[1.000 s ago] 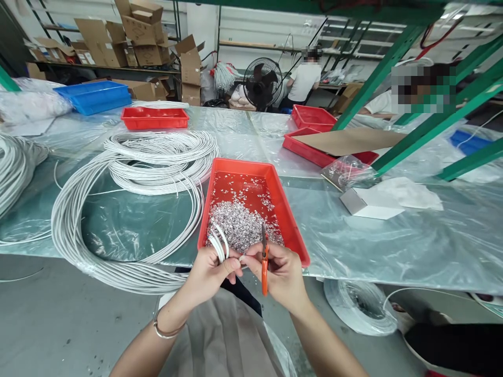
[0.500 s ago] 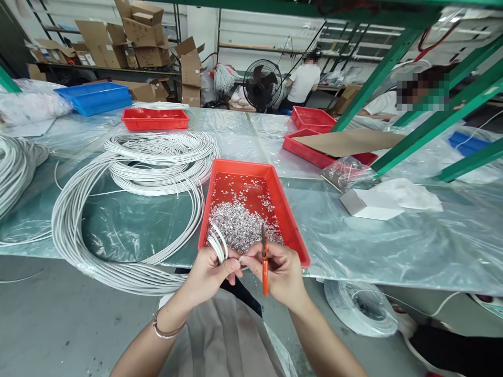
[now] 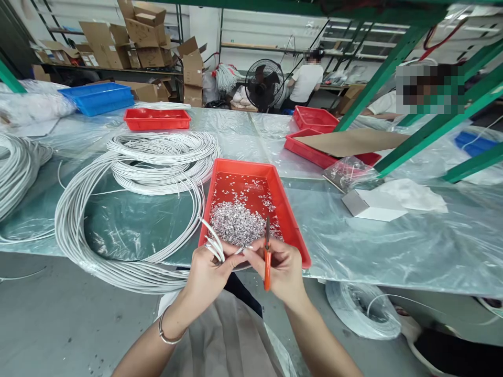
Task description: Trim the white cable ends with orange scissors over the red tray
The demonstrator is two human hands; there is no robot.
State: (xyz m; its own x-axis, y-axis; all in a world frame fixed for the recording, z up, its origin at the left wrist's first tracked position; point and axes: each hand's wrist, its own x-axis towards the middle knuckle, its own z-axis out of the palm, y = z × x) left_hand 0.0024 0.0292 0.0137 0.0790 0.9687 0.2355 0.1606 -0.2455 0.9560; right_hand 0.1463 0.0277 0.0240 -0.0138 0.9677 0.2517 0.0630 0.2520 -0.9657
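My left hand (image 3: 210, 269) is closed round several white cable ends (image 3: 214, 242) that stick up past its fingers. In my right hand (image 3: 281, 267) are orange-handled scissors (image 3: 268, 256), their dark blades pointing away from me. The fingertips of both hands meet at a cable end, and a tiny piece there is too small to make out. Just beyond the hands sits a red tray (image 3: 288, 214) holding a heap of small shiny metal pieces (image 3: 238, 222). To the left, a large coil of white cable (image 3: 70, 230) hangs partly over the table edge.
More white cable coils (image 3: 165, 159) lie behind and at far left. Red trays (image 3: 157, 119), a blue tray (image 3: 100, 98) and a white box (image 3: 371, 204) rest on the plastic-covered table (image 3: 353, 251). Green posts (image 3: 408, 136) rise at right. Beneath the table is a clear-wrapped coil (image 3: 363, 309). Two people are in the background.
Both hands shift slightly, and the cable ends in my left hand tilt further left. The scissors move a little up and right. A strand by the coil on the floor has swung about.
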